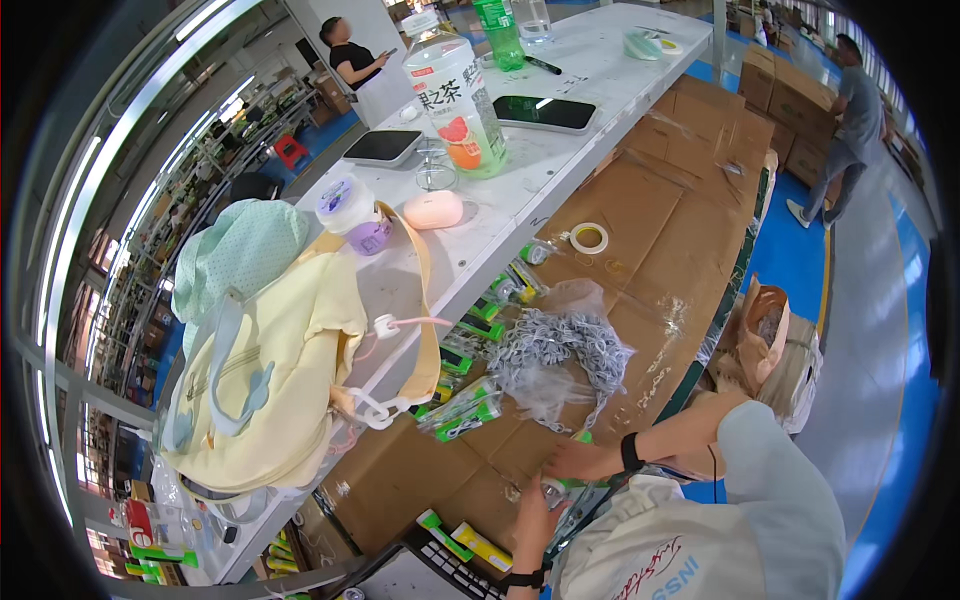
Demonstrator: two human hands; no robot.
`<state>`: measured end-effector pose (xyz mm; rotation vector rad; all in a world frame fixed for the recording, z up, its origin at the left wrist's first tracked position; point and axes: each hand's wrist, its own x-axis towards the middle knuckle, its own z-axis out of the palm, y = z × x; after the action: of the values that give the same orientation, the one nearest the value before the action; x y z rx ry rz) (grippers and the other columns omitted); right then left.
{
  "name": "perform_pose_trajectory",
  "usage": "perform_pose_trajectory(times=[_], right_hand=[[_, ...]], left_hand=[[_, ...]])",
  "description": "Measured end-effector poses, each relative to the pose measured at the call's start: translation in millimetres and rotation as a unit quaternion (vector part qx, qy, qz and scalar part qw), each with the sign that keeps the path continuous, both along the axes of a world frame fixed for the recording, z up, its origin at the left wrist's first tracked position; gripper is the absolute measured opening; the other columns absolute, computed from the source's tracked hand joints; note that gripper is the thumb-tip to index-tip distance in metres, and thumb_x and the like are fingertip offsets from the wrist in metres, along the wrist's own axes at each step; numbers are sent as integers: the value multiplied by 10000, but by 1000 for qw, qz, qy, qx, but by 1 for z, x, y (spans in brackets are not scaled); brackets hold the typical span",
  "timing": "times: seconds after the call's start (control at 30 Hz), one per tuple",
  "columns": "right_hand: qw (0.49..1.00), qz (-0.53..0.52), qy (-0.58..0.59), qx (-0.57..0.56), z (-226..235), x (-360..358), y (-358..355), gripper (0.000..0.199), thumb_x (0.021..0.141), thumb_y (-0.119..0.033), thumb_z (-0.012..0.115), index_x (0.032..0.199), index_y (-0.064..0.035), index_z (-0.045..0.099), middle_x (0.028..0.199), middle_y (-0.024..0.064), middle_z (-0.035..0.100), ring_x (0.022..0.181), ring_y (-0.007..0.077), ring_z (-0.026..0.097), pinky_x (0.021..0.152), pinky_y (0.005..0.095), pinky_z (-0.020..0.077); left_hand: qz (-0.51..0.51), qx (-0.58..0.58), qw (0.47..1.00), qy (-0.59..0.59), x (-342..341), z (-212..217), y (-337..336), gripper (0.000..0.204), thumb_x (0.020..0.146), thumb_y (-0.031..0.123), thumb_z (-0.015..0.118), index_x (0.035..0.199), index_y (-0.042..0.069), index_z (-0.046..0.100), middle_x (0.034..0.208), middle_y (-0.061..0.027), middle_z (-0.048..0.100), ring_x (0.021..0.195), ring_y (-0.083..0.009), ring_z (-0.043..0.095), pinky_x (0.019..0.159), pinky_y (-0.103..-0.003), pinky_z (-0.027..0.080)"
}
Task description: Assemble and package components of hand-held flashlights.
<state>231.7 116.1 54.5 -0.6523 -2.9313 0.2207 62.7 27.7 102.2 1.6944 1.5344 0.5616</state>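
Close to my body, at the edge of the cardboard-covered bench, my left hand [536, 514] is closed around a small clear-and-green item [553, 491] with a round silvery end. My right hand [583, 461] is curled over the same item from the far side; its fingertips are partly hidden. A bit of bright green shows just beyond the right hand. Ahead of the hands lies a clear plastic bag of grey cords or chains [560, 352], spilling open. Left of that bag, several clear packs with green and black parts [468, 410] lie along the shelf's foot.
A raised white shelf [545, 150] holds a tea bottle [455, 100], two phones, a pink case [433, 210], a jar [355, 214] and a yellow bag [270, 390]. A tape roll [589, 238] lies on the cardboard [680, 190]. A keyboard [450, 570] sits low left. Two people are farther off.
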Motion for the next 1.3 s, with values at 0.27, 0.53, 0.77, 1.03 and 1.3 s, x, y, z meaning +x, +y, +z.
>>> perform_pose_trajectory(times=[0.27, 0.53, 0.77, 1.03, 1.3], right_hand=[[950, -276, 109, -98, -2, 9, 76, 284, 717, -172, 629, 977, -70, 578, 1045, 123, 572, 974, 304, 564, 853, 418, 439], [939, -342, 15, -33, -68, 65, 110, 404, 688, -86, 652, 1071, -75, 523, 1113, 127, 524, 1032, 304, 535, 837, 403, 454], [884, -437, 137, -95, -32, 48, 126, 566, 694, 4, 624, 1215, -91, 427, 1100, 181, 502, 900, 383, 600, 701, 439, 515], [901, -418, 113, -25, -36, 53, 155, 435, 716, -40, 607, 1121, -54, 450, 1029, 178, 538, 866, 338, 613, 652, 439, 513], [922, -385, 45, -2, -59, 77, 160, 193, 746, -99, 609, 918, -54, 533, 923, 132, 574, 822, 320, 621, 652, 409, 520]], left_hand=[[14, 44, 995, 84, -28, -64, -15, 399, 791, 191, 689, 1140, 41, 567, 974, -208, 548, 879, -396, 548, 733, -443, 457], [32, 80, 995, 44, -41, -86, -24, 219, 773, 84, 676, 970, 3, 625, 903, -148, 556, 792, -316, 563, 706, -382, 471], [265, -179, 919, -231, -69, -152, -62, 183, 825, 92, 666, 959, -27, 627, 875, -68, 647, 783, -140, 600, 715, -280, 490], [307, -84, 933, -168, -50, -107, -38, 168, 877, 112, 593, 924, -43, 632, 815, -104, 673, 750, -152, 638, 686, -287, 496], [295, 32, 949, -111, -42, -100, -31, 145, 854, 70, 581, 953, -25, 629, 768, -178, 656, 726, -204, 651, 674, -332, 495]])
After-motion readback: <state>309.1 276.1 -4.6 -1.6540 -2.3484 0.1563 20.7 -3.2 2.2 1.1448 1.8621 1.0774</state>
